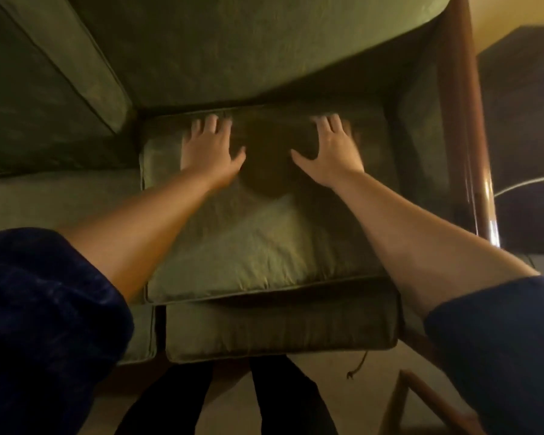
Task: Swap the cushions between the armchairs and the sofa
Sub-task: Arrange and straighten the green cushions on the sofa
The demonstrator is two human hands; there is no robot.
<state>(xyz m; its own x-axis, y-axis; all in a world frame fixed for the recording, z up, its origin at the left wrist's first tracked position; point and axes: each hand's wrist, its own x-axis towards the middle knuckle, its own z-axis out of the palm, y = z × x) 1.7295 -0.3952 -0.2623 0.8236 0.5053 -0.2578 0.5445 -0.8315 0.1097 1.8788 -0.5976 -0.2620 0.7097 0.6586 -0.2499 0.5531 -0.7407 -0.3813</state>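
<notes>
A green square cushion point(264, 246) lies flat on top of the sofa's right seat cushion point(280, 334), its far edge against the green back cushion point(248, 51). My left hand point(212, 150) rests palm down on the far left part of the top cushion, fingers spread. On its far right part lies my right hand point(330, 149), also flat with fingers apart. Both hands are slightly blurred. Neither hand grips anything.
The sofa's wooden arm point(462, 120) runs along the right side. A second back cushion point(44, 89) and seat cushion point(60, 199) are on the left. A wooden frame point(421, 400) stands on the floor at lower right. My legs point(226, 400) stand close to the sofa front.
</notes>
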